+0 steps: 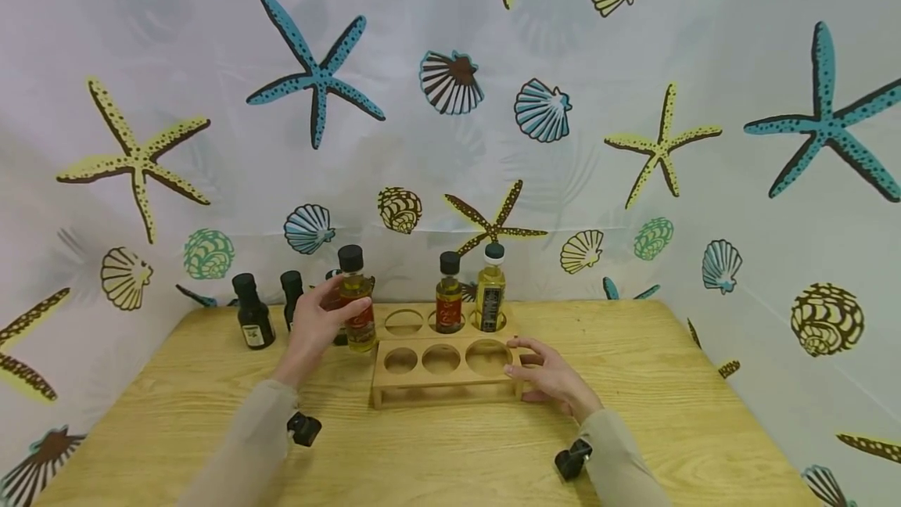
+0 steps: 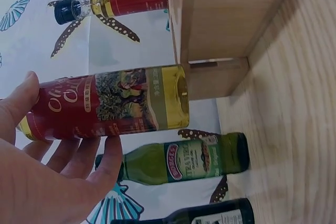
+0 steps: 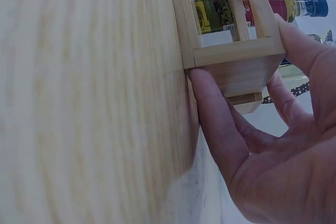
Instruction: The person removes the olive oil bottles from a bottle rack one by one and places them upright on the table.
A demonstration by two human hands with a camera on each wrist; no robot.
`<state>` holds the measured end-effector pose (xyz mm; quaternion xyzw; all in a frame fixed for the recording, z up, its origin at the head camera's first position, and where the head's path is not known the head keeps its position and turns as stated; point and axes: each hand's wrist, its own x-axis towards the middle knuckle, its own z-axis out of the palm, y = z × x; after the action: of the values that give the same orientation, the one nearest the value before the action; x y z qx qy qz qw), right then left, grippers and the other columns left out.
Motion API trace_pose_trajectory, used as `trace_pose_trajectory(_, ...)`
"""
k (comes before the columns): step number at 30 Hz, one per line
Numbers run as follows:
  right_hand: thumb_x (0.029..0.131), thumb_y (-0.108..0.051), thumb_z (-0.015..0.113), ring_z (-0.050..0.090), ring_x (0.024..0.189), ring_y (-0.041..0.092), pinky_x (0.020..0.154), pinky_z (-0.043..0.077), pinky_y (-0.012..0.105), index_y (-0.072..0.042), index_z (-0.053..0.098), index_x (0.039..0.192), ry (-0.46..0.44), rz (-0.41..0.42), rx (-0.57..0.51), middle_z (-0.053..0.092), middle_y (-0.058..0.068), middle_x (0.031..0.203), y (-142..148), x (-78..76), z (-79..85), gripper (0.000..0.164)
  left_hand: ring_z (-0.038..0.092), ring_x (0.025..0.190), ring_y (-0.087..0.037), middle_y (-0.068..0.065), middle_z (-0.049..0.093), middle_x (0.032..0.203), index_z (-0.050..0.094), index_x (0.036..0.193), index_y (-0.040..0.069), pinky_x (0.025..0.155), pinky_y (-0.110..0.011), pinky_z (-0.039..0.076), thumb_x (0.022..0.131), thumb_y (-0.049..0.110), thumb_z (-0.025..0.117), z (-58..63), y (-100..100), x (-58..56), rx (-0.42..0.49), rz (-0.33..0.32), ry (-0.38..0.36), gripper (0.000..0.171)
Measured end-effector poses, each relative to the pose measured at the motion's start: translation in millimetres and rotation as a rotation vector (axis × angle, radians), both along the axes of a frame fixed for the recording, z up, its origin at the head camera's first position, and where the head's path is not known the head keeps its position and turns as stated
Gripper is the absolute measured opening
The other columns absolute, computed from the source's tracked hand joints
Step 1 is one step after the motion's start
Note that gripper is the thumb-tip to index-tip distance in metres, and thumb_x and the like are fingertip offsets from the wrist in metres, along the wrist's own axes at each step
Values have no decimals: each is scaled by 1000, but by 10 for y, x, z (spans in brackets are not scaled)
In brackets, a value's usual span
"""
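Observation:
My left hand (image 1: 315, 327) grips a small olive oil bottle (image 1: 361, 327) with a black cap and red label, upright beside the left end of a wooden bottle rack (image 1: 450, 379). In the left wrist view, the bottle's base (image 2: 178, 95) is close to the rack's end. My right hand (image 1: 556, 380) holds the rack's right end, with fingertips (image 3: 202, 80) low on its side. The two-tier rack has round holes. Its back row holds another red-labelled oil bottle (image 1: 449, 311) and a yellow oil bottle (image 1: 490, 292) with a dark, white-banded cap. The front holes have no bottles.
Left of the rack stand a dark bottle (image 1: 255, 321) with a pale label, a second dark-capped bottle (image 1: 291, 292) and another partly hidden behind my left hand. One is a green bottle (image 2: 194, 160). A shell-and-starfish curtain (image 1: 450, 147) hangs behind the wooden table (image 1: 633, 382).

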<state>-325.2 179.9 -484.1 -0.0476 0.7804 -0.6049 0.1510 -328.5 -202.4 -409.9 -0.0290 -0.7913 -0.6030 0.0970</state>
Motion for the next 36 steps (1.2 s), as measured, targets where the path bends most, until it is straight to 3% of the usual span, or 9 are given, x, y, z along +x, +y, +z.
trace_pose_trajectory(15,85,-37,76,54,123,34,76,59,42,-26,53,139,-5,-4,5,40,21,148,2,-13,-4,60,45,135,-36,-18,45,148,36,153,13,107,-54,41,89,40,72,-65,-218,96,-29,-27,-40,78)
trace_pose_trajectory(29,88,-33,74,55,121,33,74,60,41,-26,53,138,-4,-9,8,42,21,147,-4,-24,-12,54,36,141,-39,-21,37,154,22,158,13,113,-55,34,89,42,71,-180,-372,137,-53,6,-119,90)
trace_pose_trajectory(36,87,-35,75,56,120,32,74,59,40,-25,53,138,-4,-7,4,42,21,147,3,-31,-31,56,36,141,-39,-22,36,154,22,157,9,112,-56,34,89,42,71,-237,-408,139,-79,10,-118,90)
